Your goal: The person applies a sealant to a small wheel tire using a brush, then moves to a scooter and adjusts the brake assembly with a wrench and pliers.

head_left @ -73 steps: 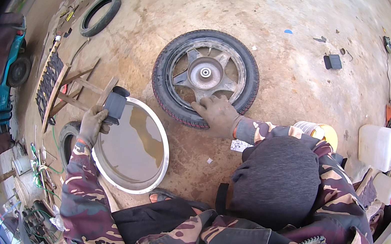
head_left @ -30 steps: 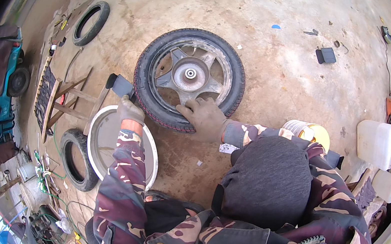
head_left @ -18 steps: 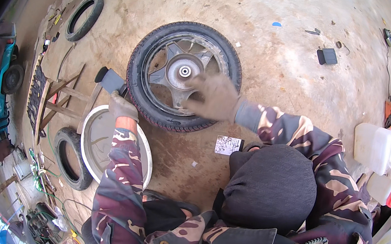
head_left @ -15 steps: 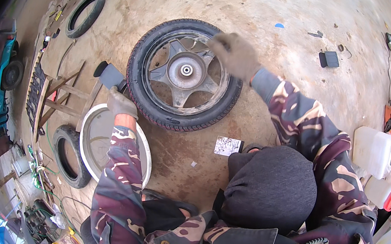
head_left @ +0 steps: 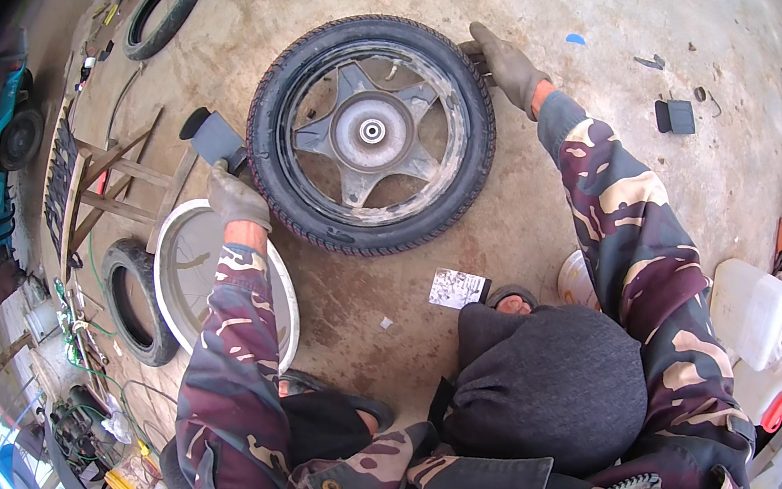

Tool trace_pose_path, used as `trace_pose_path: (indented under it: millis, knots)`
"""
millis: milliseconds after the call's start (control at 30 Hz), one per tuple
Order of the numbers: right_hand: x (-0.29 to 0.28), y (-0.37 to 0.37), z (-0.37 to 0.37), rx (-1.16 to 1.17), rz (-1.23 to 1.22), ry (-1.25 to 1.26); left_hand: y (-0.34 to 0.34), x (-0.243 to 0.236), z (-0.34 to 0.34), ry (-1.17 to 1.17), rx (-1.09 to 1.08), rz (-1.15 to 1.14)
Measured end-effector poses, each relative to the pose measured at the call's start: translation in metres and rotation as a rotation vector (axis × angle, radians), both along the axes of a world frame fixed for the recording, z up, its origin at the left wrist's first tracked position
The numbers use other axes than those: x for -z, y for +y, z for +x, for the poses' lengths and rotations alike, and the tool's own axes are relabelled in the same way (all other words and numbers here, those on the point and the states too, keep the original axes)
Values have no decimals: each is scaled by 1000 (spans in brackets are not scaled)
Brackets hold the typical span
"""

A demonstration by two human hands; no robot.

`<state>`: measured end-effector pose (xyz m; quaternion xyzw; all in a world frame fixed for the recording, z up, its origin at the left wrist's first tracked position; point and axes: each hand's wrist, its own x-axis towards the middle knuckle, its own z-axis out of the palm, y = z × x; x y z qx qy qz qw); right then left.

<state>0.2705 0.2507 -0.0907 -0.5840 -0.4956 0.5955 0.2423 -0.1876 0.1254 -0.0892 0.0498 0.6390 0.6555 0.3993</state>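
A motorcycle wheel with a five-spoked grey rim lies on the floor, a black tyre fitted around it. My left hand, gloved, is closed at the tyre's lower left edge; part of the fingers is hidden there. Close by it, a grey block-like piece with a black end lies against the tyre. My right hand, also gloved, is at the tyre's upper right edge. Its fingers are stretched out, and the fingertips reach the edge of the tread.
At my left are a shallow round basin, two loose tyres and a wooden frame. A printed card lies below the wheel. On the right stand a white jerrycan and a white tub. Another grey-black piece lies farther off.
My right hand has moved from over the rim's upper right to the tyre's outer edge and opened out. My left hand stays at the lower left edge. The view has shifted slightly.
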Motion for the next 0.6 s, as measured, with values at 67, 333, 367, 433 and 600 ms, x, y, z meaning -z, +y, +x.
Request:
trace_pose_path:
  millis: [67, 333, 367, 433, 600]
  knots:
    - [-3, 0, 1, 9, 17, 22, 2, -3, 3, -37, 20, 17]
    - [4, -2, 5, -12, 104, -57, 20, 8, -3, -184, 47, 70]
    - [6, -2, 5, -46, 152, -133, 23, 12, -6, -192, 48, 64]
    - [8, -3, 5, 6, 177, -170, 29, 19, -8, -152, 66, 81]
    - [-1, -14, 6, -66, 344, -224, 28, 15, 3, -111, 42, 45]
